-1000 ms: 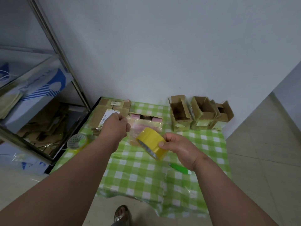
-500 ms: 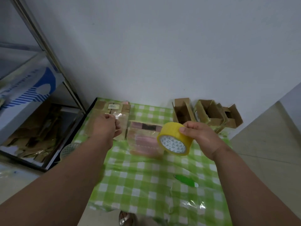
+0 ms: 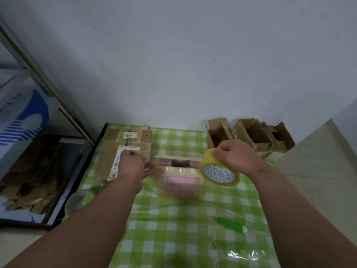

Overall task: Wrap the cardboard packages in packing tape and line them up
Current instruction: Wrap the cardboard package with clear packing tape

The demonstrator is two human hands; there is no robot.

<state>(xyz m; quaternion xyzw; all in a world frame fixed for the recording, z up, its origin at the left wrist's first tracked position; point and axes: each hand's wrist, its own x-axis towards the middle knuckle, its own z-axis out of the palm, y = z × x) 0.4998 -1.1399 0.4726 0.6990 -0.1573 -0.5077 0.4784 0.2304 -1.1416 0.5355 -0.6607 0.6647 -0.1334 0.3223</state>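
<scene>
- Center-right of frame: right hand (image 3: 234,158) grips a yellow tape roll (image 3: 219,172) from above, fingers curled over its rim; roll held off the table, its open core w/ a triangle-print liner facing the camera.
- Center-left: left hand (image 3: 131,164), fingers curled in toward the thumb; looks like a pinch on a tape end, but the clear strip is too faint to tell.
- Btwn the hands, mid-frame: pink package (image 3: 180,178) lying on the green-check tablecloth (image 3: 173,229), shiny w/ clear tape already over it.
- Left of center, under the left hand: flat cardboard package (image 3: 107,161) w/ a white label, more flattened cardboard just behind it.
- Upper right of the table, vs. the wall: three open cardboard boxes (image 3: 249,134) side by side.
- Lower left edge of cloth: second tape roll (image 3: 80,199), partly hidden by the left forearm.
- Lower right: green cutter (image 3: 229,225) on the cloth.
- Far left: metal shelf (image 3: 44,78) holding a blue-white carton (image 3: 23,117).
</scene>
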